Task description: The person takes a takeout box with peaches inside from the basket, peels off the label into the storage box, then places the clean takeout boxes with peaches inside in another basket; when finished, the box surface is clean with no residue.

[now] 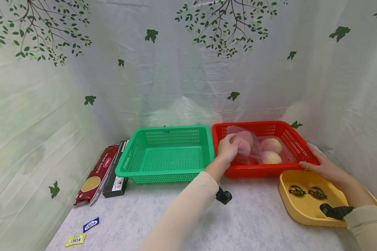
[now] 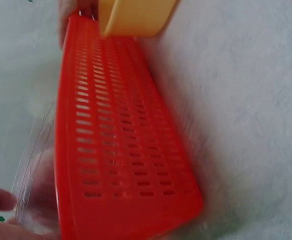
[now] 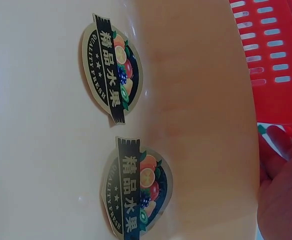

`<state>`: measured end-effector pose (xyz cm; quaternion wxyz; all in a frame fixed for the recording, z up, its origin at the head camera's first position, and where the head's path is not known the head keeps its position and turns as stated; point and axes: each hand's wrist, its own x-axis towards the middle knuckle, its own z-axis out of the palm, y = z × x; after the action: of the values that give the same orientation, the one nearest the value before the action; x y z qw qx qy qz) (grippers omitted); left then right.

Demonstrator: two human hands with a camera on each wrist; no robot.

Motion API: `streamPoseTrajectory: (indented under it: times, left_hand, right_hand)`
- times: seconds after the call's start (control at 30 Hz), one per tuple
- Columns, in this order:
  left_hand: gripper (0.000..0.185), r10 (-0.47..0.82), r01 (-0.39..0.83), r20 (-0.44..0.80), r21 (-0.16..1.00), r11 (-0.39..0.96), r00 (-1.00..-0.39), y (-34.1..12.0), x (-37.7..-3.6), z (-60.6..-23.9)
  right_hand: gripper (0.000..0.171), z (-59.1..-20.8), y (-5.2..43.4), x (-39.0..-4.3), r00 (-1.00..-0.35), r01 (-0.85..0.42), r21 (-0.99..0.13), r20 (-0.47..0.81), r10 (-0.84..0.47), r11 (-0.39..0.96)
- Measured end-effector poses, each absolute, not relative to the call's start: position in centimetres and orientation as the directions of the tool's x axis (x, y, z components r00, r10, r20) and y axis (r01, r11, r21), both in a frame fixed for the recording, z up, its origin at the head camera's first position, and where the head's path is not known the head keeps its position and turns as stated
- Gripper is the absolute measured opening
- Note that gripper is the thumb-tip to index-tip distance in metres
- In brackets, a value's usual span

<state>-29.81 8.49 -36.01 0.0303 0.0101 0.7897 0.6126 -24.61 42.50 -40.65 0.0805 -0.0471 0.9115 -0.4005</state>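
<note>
While the red basket (image 1: 264, 150) sits right of centre on the counter (image 1: 238, 223), a clear bag (image 1: 249, 146) of peaches inside it is gripped by the left hand (image 1: 227, 148), fingers curled on the bag's left end. The basket's right front corner is touched by the right hand (image 1: 322, 165), fingers laid fairly flat. A yellow tray (image 1: 308, 204) lies just below, lower right; a green basket (image 1: 168, 155) stands left of the red one.
</note>
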Motion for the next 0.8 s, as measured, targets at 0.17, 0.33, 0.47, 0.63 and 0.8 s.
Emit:
streamPoseTrajectory:
  times: [0.17,0.33,0.47,0.63,0.8]
  left_hand:
    - [0.051,0.121,-0.049,-0.094,0.943,0.330,-0.988,8.29,-30.01,-36.10]
    - [0.061,0.186,-0.069,-0.154,0.914,0.400,-0.970,8.05,-30.08,-36.18]
    - [0.066,0.208,-0.071,-0.189,0.879,0.471,-0.960,7.93,-29.96,-36.16]
    - [0.063,0.216,-0.071,-0.213,0.850,0.523,-0.953,7.83,-29.85,-35.94]
    - [0.059,0.224,-0.078,-0.234,0.835,0.544,-0.946,7.72,-29.84,-35.84]
  right_hand:
    - [0.091,-40.60,42.55,-24.62,-0.983,-0.014,-0.736,-0.115,-0.146,0.677]
    - [0.091,-40.66,42.56,-24.50,-0.983,-0.019,-0.739,-0.109,-0.147,0.674]
    - [0.092,-40.72,42.40,-24.29,-0.984,-0.015,-0.741,-0.109,-0.142,0.671]
    - [0.093,-40.80,42.30,-24.26,-0.985,-0.013,-0.737,-0.106,-0.135,0.676]
    - [0.093,-40.92,42.41,-24.40,-0.985,-0.011,-0.737,-0.107,-0.134,0.676]
